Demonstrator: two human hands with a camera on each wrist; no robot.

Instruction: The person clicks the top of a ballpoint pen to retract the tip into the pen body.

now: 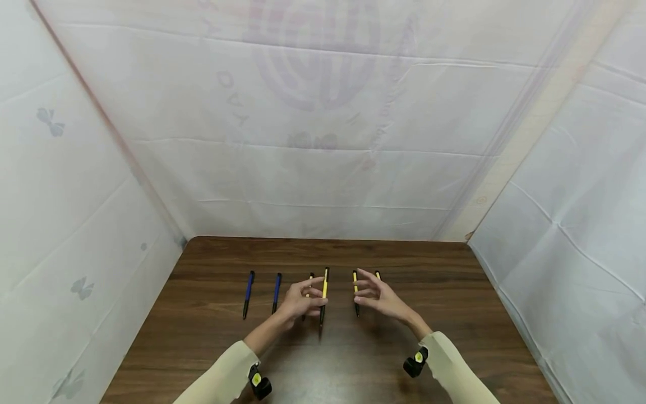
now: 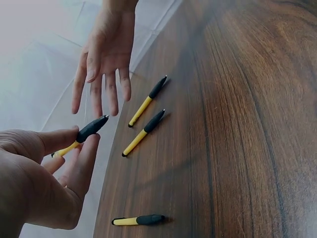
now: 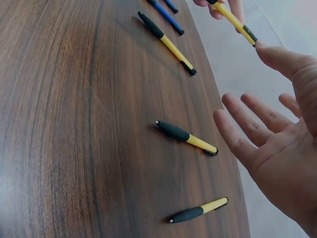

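- The left hand (image 1: 301, 301) pinches a yellow pen (image 2: 81, 136) between thumb and fingertips and holds it up off the counter (image 1: 454, 292), black tip pointing to the far side.
- The right hand (image 1: 379, 296) is wide open with fingers spread. It holds nothing and hovers just right of the lifted pen.
- I think the step in hand is moving this one pen, maybe lining it up or passing it across. It is in the air, not yet put down.
- Next, the pinch must stay firm so the thin pen does not slip. If the right hand takes it, its fingers must close on the free end first.
- Three more yellow pens lie on the counter: one near the left hand (image 2: 138, 219), one by the right hand's fingers (image 1: 355, 292) and one partly hidden behind that hand (image 1: 377, 274).
- Two blue pens (image 1: 248, 293) lie further left, side by side and apart.
- White sheets (image 1: 323, 140) wall in the counter on the left, far and right sides.
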